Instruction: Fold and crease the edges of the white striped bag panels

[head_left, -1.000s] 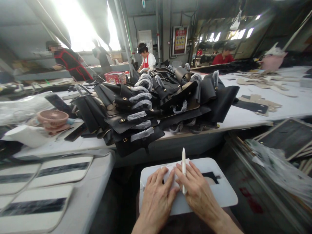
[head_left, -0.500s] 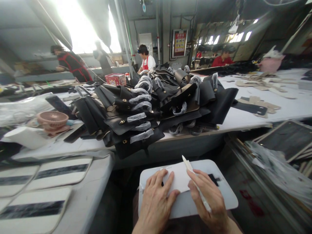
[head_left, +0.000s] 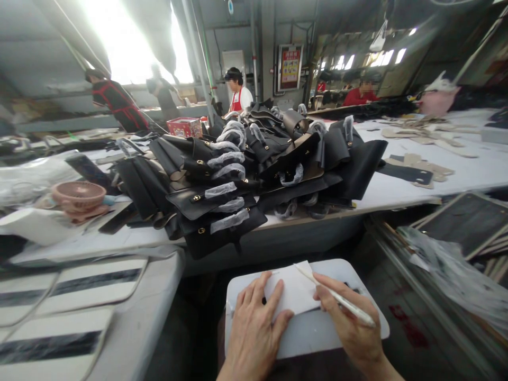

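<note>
White card (head_left: pixel 298 297) lies on the pale board (head_left: pixel 305 338), pressed beneath the spread, unclenched left hand (head_left: pixel 256 323); the right hand (head_left: pixel 355 320) grips a pen-like tool (head_left: pixel 341 300), tip near the card's far edge. Working the card seems the step in hand; the next move probably calls for steady holding. Beyond the board, a poster (head_left: pixel 290 66) bears illegible writing.

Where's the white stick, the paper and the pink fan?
White stick (head_left: pixel 350 305): head view, on its shaft.
Paper (head_left: pixel 296 292): head view, on its bare middle.
Pink fan (head_left: pixel 79 193): head view, on its round grille.
</note>
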Tool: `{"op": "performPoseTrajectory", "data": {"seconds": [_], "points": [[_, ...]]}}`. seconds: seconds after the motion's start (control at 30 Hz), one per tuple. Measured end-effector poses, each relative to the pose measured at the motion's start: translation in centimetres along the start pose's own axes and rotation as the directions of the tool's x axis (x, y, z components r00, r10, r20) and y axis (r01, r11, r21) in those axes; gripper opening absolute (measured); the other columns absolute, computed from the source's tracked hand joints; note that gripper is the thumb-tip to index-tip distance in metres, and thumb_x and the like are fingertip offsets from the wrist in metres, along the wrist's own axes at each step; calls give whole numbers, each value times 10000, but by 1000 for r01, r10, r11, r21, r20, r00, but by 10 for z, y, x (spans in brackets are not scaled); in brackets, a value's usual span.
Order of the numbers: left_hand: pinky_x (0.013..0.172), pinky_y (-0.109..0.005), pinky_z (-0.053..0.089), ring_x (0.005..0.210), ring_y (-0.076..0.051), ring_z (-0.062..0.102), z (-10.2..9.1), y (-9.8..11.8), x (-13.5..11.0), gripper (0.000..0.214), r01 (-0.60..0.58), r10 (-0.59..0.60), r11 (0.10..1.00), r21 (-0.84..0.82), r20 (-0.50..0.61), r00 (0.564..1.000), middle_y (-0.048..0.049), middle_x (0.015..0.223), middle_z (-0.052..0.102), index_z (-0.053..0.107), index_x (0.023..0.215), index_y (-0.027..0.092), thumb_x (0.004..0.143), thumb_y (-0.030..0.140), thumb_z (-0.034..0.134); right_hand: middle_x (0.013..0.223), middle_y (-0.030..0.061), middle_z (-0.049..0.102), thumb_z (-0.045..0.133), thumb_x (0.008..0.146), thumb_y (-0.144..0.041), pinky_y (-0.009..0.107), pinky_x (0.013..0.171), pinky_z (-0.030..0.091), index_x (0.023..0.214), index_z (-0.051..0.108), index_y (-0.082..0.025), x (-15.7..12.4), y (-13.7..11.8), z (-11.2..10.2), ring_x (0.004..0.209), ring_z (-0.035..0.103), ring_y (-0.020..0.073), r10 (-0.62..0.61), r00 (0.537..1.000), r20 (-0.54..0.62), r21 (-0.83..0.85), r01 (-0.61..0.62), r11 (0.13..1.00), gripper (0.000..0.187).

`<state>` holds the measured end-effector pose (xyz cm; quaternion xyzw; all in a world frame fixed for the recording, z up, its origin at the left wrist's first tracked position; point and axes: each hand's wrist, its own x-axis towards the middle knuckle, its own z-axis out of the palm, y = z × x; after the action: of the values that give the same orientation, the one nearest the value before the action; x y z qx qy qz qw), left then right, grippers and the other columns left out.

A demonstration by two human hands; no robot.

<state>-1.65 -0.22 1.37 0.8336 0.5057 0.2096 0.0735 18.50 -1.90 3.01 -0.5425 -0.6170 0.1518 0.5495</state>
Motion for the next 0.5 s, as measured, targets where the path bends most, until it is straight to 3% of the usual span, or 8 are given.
{"op": "performPoseTrajectory", "data": {"seconds": [0.2, 0.33, 0.5], "points": [[1031, -497, 464, 1314, -299, 436, 3, -3, -3, 471, -16, 17, 999, 51, -21, 1000, -75, 1493, 425, 501, 1395, 340, 932, 392, 567, 706, 17, 689, 601, 920, -332, 239, 557, 528, 881, 711, -200, 3, 0, 4, 611, 650, 159, 154, 987, 46, 38, -156, 987, 177], [1019, -517, 467, 1321, -311, 431, 3, -3, -4, 472, -5, 7, 999, 54, -25, 1000, -89, 1491, 420, 504, 1392, 351, 927, 400, 572, 659, 4, 666, 604, 893, -359, 236, 526, 525, 944, 687, -193, 7, 0, 9, 593, 650, 167, 237, 969, 75, 132, -246, 960, 192], [1027, -527, 455, 1321, -307, 440, 2, 0, -1, 445, 47, -47, 999, 6, -21, 999, -80, 1475, 450, 528, 1367, 373, 929, 448, 553, 828, 29, 713, 614, 864, -351, 234, 604, 532, 920, 693, -201, 13, -3, 12, 723, 665, 179, 265, 955, 135, 100, -279, 955, 179]]}}
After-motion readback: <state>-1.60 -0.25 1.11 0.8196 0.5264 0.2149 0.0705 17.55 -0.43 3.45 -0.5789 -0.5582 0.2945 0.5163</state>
